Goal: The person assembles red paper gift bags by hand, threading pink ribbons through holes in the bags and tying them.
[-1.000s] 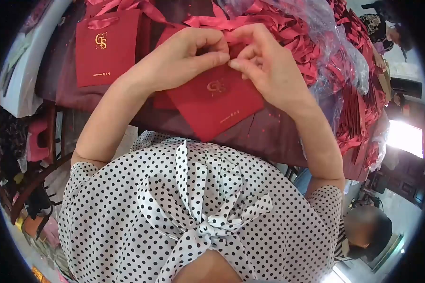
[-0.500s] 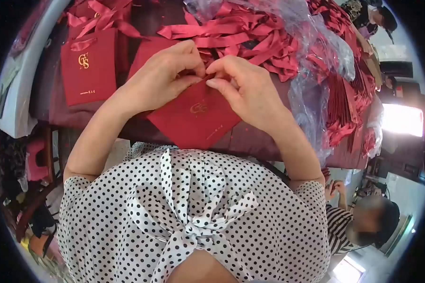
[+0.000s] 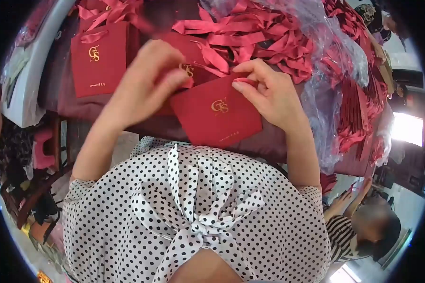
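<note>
A red paper bag with gold lettering (image 3: 217, 111) hangs tilted at the table's front edge. My right hand (image 3: 269, 92) pinches a red ribbon (image 3: 244, 79) at its upper right corner. My left hand (image 3: 153, 82) is blurred, to the left of the bag and apart from it, thumb and fingers spread, with nothing visible between them. Behind the held bag lies another red bag (image 3: 186, 47), partly hidden by my left hand. One more red bag with gold letters (image 3: 99, 63) lies flat at the left.
Loose red ribbons (image 3: 250, 37) are heaped at the back. Clear plastic wrap (image 3: 321, 104) and stacked red bags (image 3: 356, 108) lie at the right. A white box edge (image 3: 30, 70) borders the left. A person in a striped sleeve (image 3: 341, 236) is at the lower right.
My left hand has let go of the bag's top and moved left, opening. The right hand keeps its pinch, and the bag has turned more level. The whole view has shifted slightly.
</note>
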Tool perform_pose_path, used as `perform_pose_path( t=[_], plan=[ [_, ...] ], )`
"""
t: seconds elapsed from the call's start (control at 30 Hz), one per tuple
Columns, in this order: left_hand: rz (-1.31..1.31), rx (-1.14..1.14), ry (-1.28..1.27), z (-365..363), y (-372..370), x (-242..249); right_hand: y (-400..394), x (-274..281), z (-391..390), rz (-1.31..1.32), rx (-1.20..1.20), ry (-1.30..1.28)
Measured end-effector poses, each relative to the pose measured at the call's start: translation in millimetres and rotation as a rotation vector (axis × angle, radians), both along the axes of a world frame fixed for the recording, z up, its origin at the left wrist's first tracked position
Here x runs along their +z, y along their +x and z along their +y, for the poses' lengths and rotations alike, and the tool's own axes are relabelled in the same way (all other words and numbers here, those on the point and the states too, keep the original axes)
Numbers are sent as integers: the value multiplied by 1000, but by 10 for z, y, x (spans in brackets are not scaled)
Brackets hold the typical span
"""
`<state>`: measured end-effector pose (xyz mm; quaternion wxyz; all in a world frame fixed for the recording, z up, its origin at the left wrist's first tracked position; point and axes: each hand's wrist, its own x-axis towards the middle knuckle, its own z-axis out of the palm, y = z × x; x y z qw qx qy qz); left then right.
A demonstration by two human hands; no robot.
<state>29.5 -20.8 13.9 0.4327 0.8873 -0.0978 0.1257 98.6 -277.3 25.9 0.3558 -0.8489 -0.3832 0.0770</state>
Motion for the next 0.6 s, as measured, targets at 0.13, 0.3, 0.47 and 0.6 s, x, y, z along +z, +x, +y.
perform_pose_path(
  t=[0.13,0.3,0.47,0.6],
  plan=[
    [-54,-197,81,-161,-147,-134,6,-1,-16,37,-22,-18],
    [41,-168,-50,-229,-128,-224,-39,73,-247,13,-111,49],
    [96,-158,-85,-137,-79,-279,-142,247,-920,96,37,506],
    [154,-159,-154,-160,-38,-249,-159,377,-815,545,689,885]
  ],
)
